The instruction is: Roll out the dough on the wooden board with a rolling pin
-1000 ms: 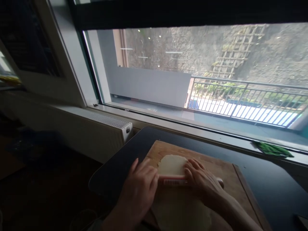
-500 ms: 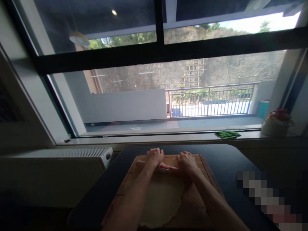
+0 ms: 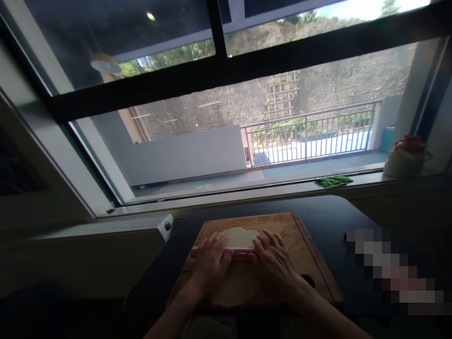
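A rolling pin (image 3: 242, 254) with a pink-red and clear middle lies across a sheet of pale dough (image 3: 240, 235) on a wooden board (image 3: 300, 245). Over the pin's left part rests my left hand (image 3: 212, 256), its fingers stretched forward and its thumb pointing inward along the pin. My right hand (image 3: 271, 254) lies on the right part, fingers extended and slightly spread, palm down. Dough shows both beyond the pin and on the near side, between my forearms. My hands hide most of the pin's ends; a wooden tip shows at the left.
The board rests on a dark table (image 3: 328, 216) before a large window. A green cloth (image 3: 334, 181) and a pale container with a reddish top (image 3: 406, 157) are on the sill. A radiator (image 3: 165, 226) stands left of the table. A pixelated patch covers the table's right side.
My hands and the rolling pin have come back toward me from the board's far edge. My curled fingers have straightened over the pin. The view has tilted and shifted.
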The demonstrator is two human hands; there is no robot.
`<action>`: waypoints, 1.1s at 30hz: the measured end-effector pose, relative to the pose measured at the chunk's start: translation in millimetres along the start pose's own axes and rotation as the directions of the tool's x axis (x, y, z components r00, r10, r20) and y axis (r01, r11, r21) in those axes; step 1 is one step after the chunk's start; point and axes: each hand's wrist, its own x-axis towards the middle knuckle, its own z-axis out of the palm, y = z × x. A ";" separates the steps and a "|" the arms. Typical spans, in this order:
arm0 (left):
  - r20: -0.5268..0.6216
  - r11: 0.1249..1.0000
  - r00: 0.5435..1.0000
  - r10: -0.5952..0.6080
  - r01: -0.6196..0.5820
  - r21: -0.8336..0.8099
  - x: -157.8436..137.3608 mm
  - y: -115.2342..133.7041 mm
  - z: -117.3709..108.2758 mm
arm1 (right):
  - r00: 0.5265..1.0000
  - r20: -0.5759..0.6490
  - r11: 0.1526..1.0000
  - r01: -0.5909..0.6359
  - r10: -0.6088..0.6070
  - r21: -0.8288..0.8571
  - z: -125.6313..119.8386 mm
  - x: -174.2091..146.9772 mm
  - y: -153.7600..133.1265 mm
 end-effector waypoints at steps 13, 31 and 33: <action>0.159 0.975 0.963 -0.218 0.221 0.002 143.2 -12.1 24.5 | 0.927 0.199 0.946 -0.296 0.318 -0.135 23.3 119.9 61.0; 0.185 0.994 0.977 -0.104 0.109 -0.015 63.6 -2.9 2.9 | 0.971 0.197 0.989 -0.122 0.135 -0.077 5.7 50.4 21.3; 0.220 0.990 0.966 -0.135 0.140 -0.005 97.0 -6.0 10.2 | 0.948 0.236 0.975 -0.197 0.216 -0.098 9.5 78.6 31.8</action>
